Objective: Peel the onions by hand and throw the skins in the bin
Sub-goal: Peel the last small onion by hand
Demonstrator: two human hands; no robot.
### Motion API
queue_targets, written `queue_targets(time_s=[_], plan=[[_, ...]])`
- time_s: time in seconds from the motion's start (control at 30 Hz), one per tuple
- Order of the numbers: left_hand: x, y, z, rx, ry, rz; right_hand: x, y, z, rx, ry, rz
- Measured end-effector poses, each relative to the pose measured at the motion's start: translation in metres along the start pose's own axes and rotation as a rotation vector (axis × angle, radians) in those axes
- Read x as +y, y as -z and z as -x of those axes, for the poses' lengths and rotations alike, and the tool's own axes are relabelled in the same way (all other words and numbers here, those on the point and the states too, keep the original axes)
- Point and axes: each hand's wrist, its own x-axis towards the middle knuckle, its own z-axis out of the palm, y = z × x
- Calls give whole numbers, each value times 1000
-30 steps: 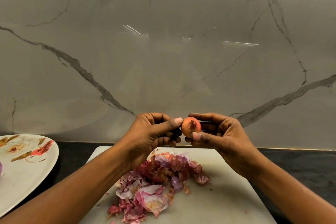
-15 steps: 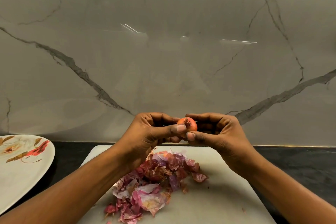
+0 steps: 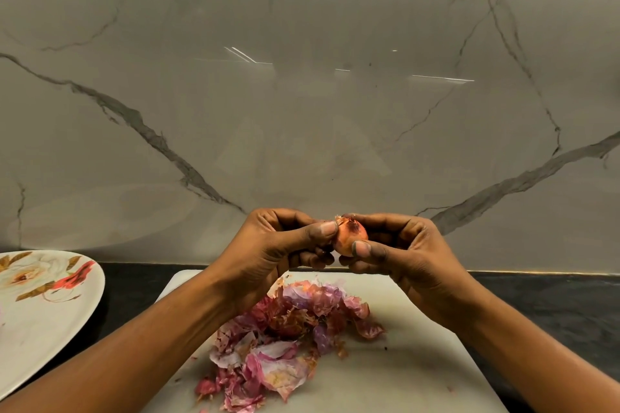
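Both our left hand (image 3: 278, 245) and right hand (image 3: 411, 253) grip the onion (image 3: 349, 240) over the board's (image 3: 402, 365) far edge; mid-peel, we next must tear its skin (image 3: 345, 221) free.

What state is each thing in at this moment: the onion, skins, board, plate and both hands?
onion: held in the air above the board, outer skin mostly on, a flake lifted at its top.
left hand: pinches the onion's upper left side.
right hand: grips the onion, thumb on its front.
skins: loose heap on the board, not binned.
cutting board: flat on the dark counter.
plate: partly out of view.
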Motion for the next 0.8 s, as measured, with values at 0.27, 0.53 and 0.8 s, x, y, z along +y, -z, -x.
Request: queue_targets(time_s=[0.27,0.53,0.8], plan=[[-7,3,-5,25,-86,-180,3,3,-5,57,-16,49],[-10,3,-6,75,-211,-280,4,3,-4,55,-40,60],[-16,2,-8,81,-277,-356,7,2,-6,85,-53,85]])
